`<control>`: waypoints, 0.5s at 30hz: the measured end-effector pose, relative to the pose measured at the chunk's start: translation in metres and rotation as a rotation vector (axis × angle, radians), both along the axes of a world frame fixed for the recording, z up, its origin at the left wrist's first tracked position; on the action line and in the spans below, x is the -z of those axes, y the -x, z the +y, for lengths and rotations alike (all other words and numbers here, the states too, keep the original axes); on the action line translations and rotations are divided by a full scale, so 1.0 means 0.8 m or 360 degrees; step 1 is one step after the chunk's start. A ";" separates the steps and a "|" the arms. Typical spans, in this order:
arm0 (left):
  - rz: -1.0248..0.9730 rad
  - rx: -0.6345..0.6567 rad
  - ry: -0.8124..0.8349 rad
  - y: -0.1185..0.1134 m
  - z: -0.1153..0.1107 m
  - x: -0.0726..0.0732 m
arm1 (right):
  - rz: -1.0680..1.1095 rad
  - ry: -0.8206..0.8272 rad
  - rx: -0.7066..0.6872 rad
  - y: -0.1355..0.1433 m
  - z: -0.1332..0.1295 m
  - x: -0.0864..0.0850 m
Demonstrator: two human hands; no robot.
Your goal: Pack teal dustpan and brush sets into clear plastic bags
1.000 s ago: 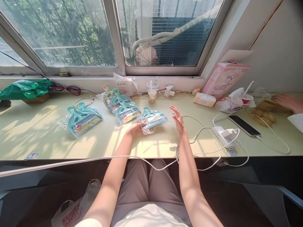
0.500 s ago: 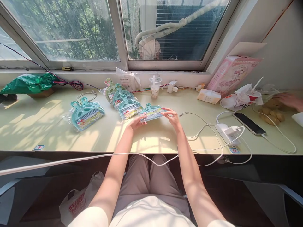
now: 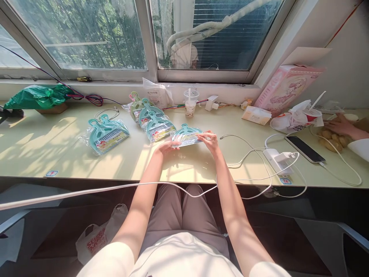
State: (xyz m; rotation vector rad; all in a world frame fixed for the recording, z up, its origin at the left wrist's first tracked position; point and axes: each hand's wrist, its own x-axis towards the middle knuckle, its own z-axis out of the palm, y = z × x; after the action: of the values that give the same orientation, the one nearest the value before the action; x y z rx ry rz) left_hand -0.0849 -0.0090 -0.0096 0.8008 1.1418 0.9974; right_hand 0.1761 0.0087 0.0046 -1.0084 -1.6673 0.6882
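Note:
A turquoise dustpan and brush set point(image 3: 187, 134) in clear wrapping is held low over the table in front of me. My left hand point(image 3: 167, 147) grips its lower left corner, fingers partly under it. At the other end, my right hand point(image 3: 209, 140) pinches the wrapping's right edge between thumb and fingers. Just left of it lies an overlapping pile of similar wrapped sets, with a turquoise set point(image 3: 158, 127) in front and a green one point(image 3: 135, 105) at the back. Farther left, more wrapped turquoise sets point(image 3: 108, 135) lie together.
A drink cup point(image 3: 190, 104) stands behind the held set. White cables run to a power strip point(image 3: 277, 161) beside a phone point(image 3: 305, 149) on the right. One white cable point(image 3: 115, 189) crosses over my forearms. Another person's hand point(image 3: 340, 125) is at the far right, near brownish lumps point(image 3: 331, 140).
My right fingers have closed into a pinch at the wrapping's right edge. The set stays between my hands, and the view has shifted slightly. The other person's hand has moved left.

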 end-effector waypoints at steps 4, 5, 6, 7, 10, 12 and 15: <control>0.0145 0.0272 0.0007 0.004 0.003 0.000 | -0.0025 0.0046 0.0034 0.000 0.002 0.006; 0.0167 0.0303 0.0004 0.005 0.003 -0.001 | -0.0030 0.0045 0.0042 0.000 0.003 0.007; 0.0182 0.0335 -0.0004 0.006 0.002 -0.002 | -0.0034 0.0038 0.0058 0.001 0.004 0.009; 0.0186 0.0357 -0.0029 0.007 0.001 -0.003 | -0.0041 0.0025 0.0081 0.002 0.005 0.011; 0.0163 0.0380 -0.0147 0.010 -0.005 -0.008 | -0.0026 -0.0049 0.0200 0.008 0.008 0.015; 0.0131 0.0385 -0.0232 0.011 -0.010 -0.011 | 0.0063 -0.0071 0.0200 0.012 0.008 0.018; 0.0128 0.0377 -0.0332 0.013 -0.016 -0.014 | 0.0236 0.0028 0.0082 0.019 0.006 0.026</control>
State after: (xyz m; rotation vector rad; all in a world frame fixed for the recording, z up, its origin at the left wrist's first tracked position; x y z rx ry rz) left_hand -0.0949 -0.0221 0.0018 1.1248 0.9934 0.9007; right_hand 0.1612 0.0139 -0.0159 -0.9857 -1.5040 0.7271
